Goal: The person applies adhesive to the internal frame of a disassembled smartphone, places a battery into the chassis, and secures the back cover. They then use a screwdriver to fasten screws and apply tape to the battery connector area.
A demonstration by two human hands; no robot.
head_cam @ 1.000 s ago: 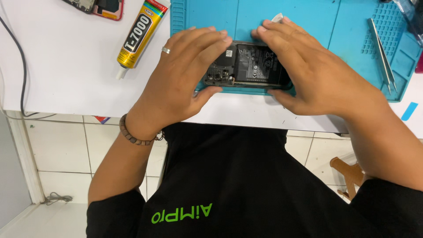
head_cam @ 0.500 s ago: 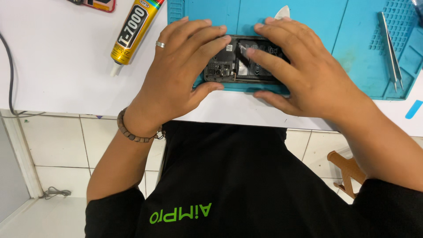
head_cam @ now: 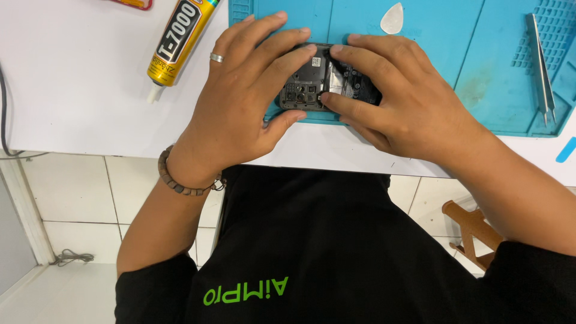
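Now, from the hands outward:

Left hand: the left hand (head_cam: 240,102) lies palm down over the near-left end of an opened phone (head_cam: 327,78), fingers spread and curled only a little; the fingertips rest on the phone's top and far edge and the thumb presses against its near edge, so it steadies the phone rather than enclosing it. A silver ring (head_cam: 216,57) sits on one finger and a brown bead bracelet (head_cam: 180,180) circles the wrist.

Right hand: the right hand (head_cam: 408,102) covers the phone's right end, fingers loosely bent; the upper fingers lie across the exposed inside and the thumb tip touches the dark inner parts near the middle. Whether anything small is pinched under those fingers is hard to say, since the hand hides that spot.

Phone: back cover off, dark boards and a small label showing, lying flat at the near edge of a blue work mat (head_cam: 456,72), between both hands.

Mat: it rests on a white worktop (head_cam: 78,90); a pale teardrop pick (head_cam: 392,18) lies on it just beyond the right fingers, and metal tweezers (head_cam: 542,66) lie well off to the right.

Worktop, left side: a yellow glue tube (head_cam: 179,39) lies tilted, nozzle toward the person, near the left hand but apart from it.
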